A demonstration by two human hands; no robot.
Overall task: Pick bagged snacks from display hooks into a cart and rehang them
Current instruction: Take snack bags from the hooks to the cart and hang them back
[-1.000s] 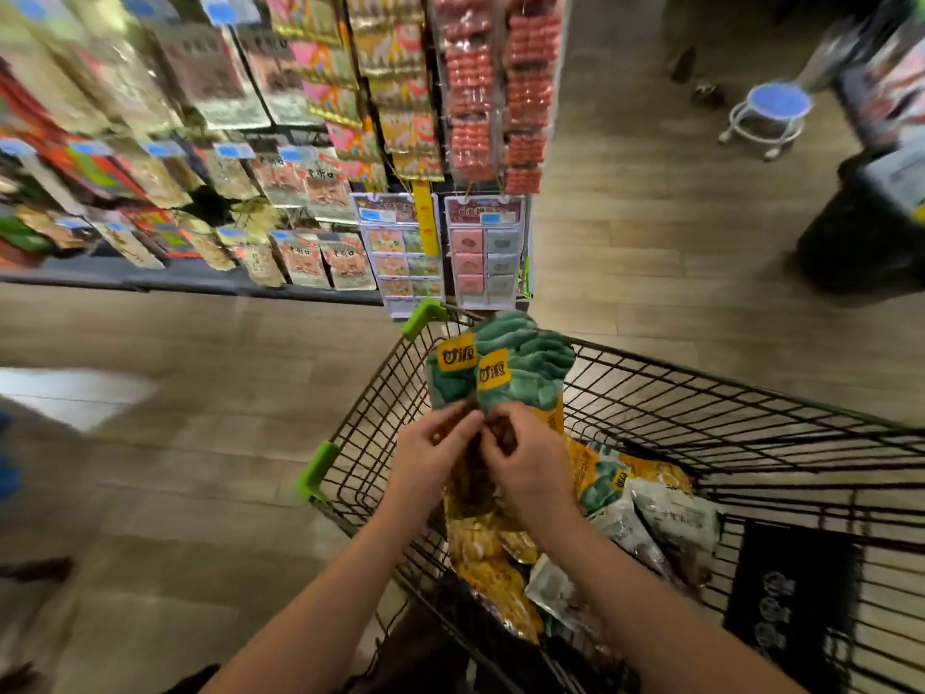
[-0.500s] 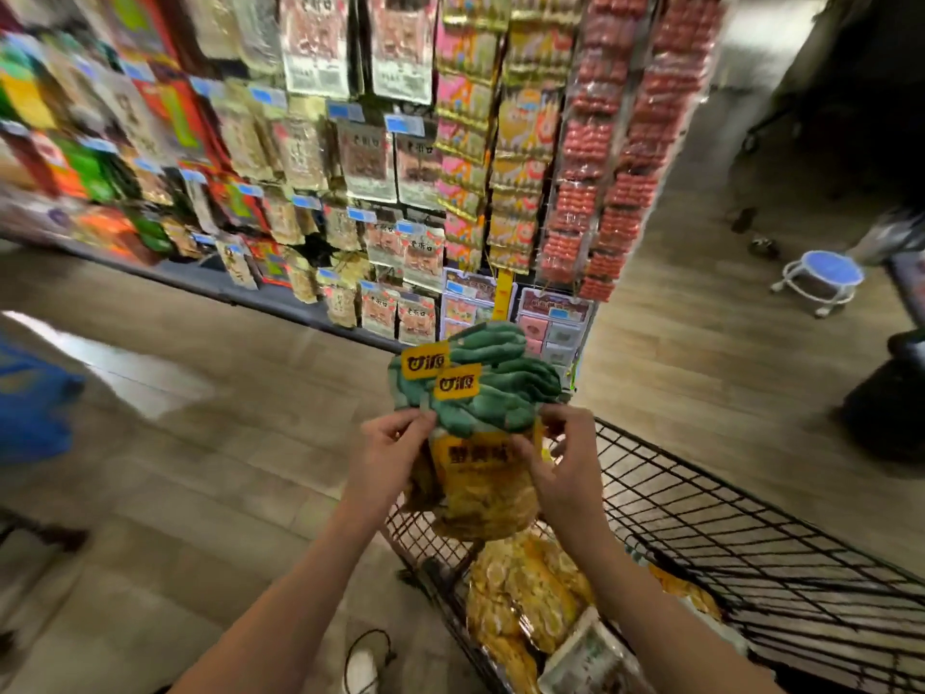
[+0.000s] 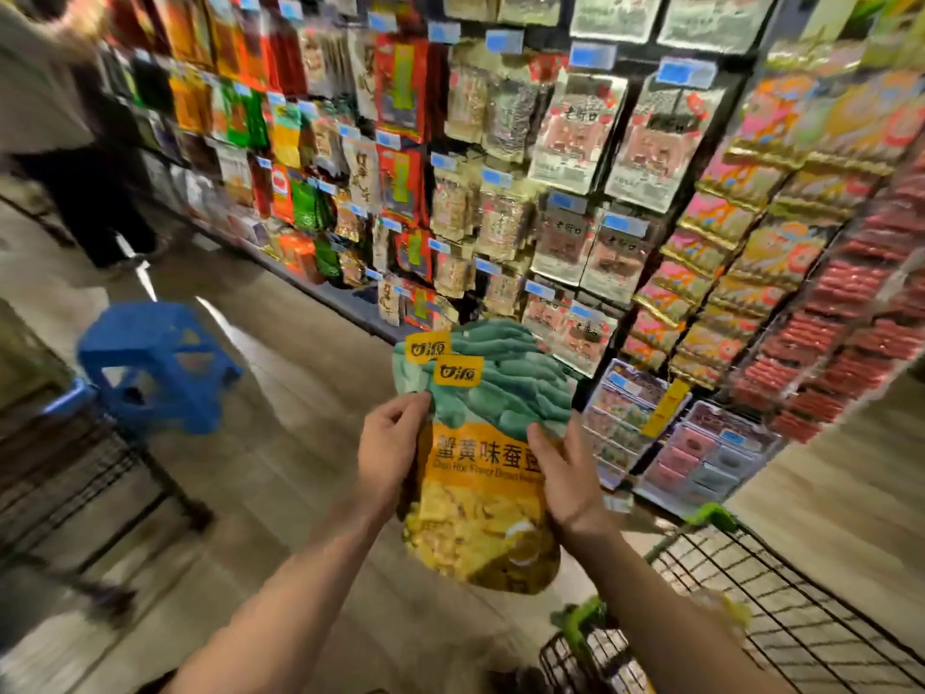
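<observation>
Two glossy snack bags (image 3: 483,458) are held upright in front of the display rack (image 3: 575,182), one stacked just behind the other so that two yellow logo tabs show at the top. The front bag is smooth printed film, green with a wavy pattern above and orange-yellow below, its lower part bulging and slightly crinkled. The left hand (image 3: 388,455) grips the bags' left edge, fingers curled round it near the green band; the right hand (image 3: 565,475) grips the right edge, fingers wrapped over the front face. The bags hang clear of everything else — nothing but floor beneath them.

The rack is packed with flat, shiny packets in overlapping columns, blue price tags above each row (the print is too blurred to read). To the right hang strips of red sausage packs (image 3: 851,313) in clear wrap. The wire cart (image 3: 781,608), a dark mesh with green plastic corner pieces, sits at lower right, its near rim just under the right forearm. A blue plastic stool (image 3: 160,363) stands on the pale wood-look floor (image 3: 300,353) to the left — well apart from the bags, with an open strip of aisle between it and the shelf base.
</observation>
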